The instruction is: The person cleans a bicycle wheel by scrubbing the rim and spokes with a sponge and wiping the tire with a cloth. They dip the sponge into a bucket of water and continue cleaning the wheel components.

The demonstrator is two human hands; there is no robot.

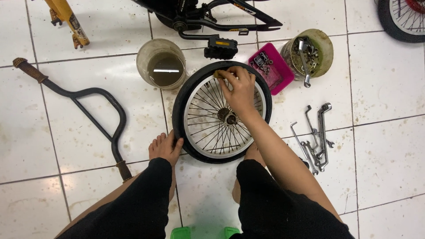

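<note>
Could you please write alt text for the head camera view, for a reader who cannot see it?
A right hand presses a small yellowish sponge on the rim of a bicycle wheel lying flat on white floor tiles. Nearby are a bucket of murky water, handlebars and wrenches.

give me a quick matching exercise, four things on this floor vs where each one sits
Things:
1. wheel
2. pink tray
3. handlebar
4. wrenches

Places:
A. far left of the wheel, on the tiles
B. between the wheel and the round tin of parts
C. right of the person's forearm
D. under the right hand, in front of the feet

Pairs: 1-D, 2-B, 3-A, 4-C
</note>
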